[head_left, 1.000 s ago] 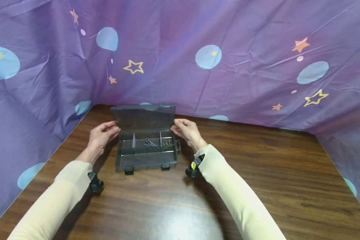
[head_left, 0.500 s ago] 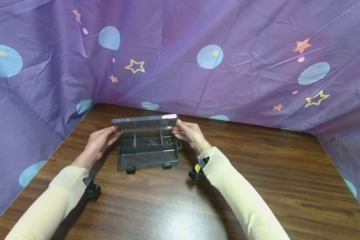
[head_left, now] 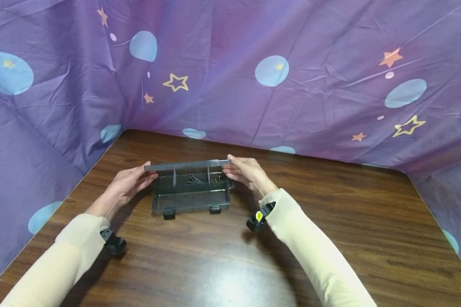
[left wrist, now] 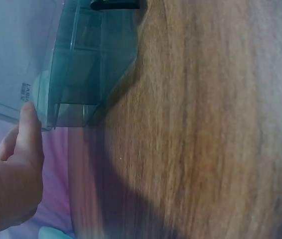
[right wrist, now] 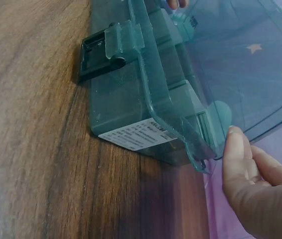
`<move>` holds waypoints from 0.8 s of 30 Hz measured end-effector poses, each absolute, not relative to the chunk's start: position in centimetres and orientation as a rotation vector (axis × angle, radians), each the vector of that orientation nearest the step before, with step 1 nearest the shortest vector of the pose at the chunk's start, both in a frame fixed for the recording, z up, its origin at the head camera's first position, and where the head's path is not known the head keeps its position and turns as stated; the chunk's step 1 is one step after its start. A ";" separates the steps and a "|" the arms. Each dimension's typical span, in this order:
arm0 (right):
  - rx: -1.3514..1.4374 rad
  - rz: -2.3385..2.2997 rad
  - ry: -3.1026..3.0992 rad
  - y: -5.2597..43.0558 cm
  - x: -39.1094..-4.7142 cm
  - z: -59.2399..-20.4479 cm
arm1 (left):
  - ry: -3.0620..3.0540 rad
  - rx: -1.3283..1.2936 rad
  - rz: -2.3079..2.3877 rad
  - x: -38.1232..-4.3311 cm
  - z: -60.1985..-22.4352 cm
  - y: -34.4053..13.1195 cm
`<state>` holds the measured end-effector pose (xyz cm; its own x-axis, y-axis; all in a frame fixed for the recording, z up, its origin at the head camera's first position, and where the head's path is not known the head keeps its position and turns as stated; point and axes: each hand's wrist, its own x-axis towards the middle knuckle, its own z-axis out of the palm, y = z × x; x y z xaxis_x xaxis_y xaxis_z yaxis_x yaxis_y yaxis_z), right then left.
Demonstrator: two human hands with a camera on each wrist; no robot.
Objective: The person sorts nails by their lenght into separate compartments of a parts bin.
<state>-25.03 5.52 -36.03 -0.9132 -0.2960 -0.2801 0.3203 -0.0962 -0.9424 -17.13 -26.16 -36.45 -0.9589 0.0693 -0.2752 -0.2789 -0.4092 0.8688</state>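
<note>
A see-through grey plastic organizer box [head_left: 192, 200] sits on the table with its hinged lid [head_left: 186, 165] tilted partway down over the back compartments. At the lid's left edge my left hand [head_left: 124, 185] grips it, thumb on top and fingers lower down. My right hand [head_left: 249, 175] pinches the right edge the same way; the right wrist view shows its fingertips against the clear lid [right wrist: 250, 74]. Inside, thin dark screws or nails [head_left: 195, 179] lie in the middle back compartment and small brass-coloured ones [head_left: 216, 181] in the right one. Two black latches [head_left: 169, 213] hang at the front.
The brown wood-grain table [head_left: 330, 230] spreads around the box. A purple curtain [head_left: 230, 85] with stars and planets closes off the back and sides. A white printed label [right wrist: 141, 134] is on the box's side.
Both hands have swung the lid from nearly upright forward and down, so it now slants over the rear compartments. The box has stayed in place on the table.
</note>
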 end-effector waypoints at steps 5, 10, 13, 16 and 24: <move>-0.003 -2.022 1.801 6.0 -24.6 -36.0 | 1.658 -0.276 2.368 -16.9 -36.7 -26.4; -0.043 -1.939 1.873 6.2 -24.3 -36.1 | 1.828 -0.217 2.248 -16.3 -37.1 -26.5; -0.075 -1.896 1.915 6.3 -24.3 -36.3 | 1.920 -0.205 2.170 -16.2 -37.4 -26.7; -0.109 -1.852 1.964 6.3 -24.3 -36.5 | 1.968 -0.188 2.110 -16.1 -37.5 -26.8; -0.171 -1.756 2.044 6.5 -24.0 -36.8 | 2.116 -0.049 1.905 -15.7 -38.1 -26.9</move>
